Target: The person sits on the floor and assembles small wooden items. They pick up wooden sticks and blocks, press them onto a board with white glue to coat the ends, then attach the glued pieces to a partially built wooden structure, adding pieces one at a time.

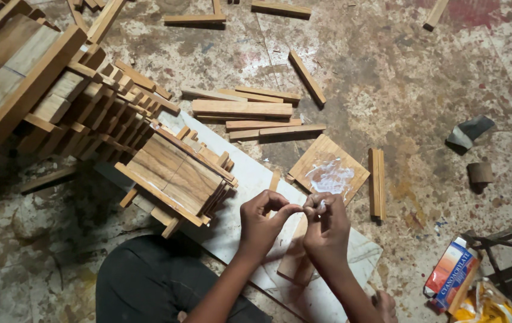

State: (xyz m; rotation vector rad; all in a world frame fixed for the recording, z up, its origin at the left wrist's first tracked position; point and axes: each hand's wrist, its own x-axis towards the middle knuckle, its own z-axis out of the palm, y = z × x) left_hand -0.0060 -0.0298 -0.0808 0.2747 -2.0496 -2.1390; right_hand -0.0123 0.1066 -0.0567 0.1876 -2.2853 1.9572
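Head view: left hand (263,219) and right hand (326,226), fingertips pinched together over white board (250,179).

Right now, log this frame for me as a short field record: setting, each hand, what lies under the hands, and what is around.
setting: stained floor, seen from above by a seated person
left hand: fingertips pinched together, meeting the right hand; whether it grips anything cannot be told
right hand: pinches a small pale object, too small to identify
under hands: white board with a wooden piece on it
nearby: square wooden tile smeared white; stacked wooden pieces; loose wooden strips; orange carton
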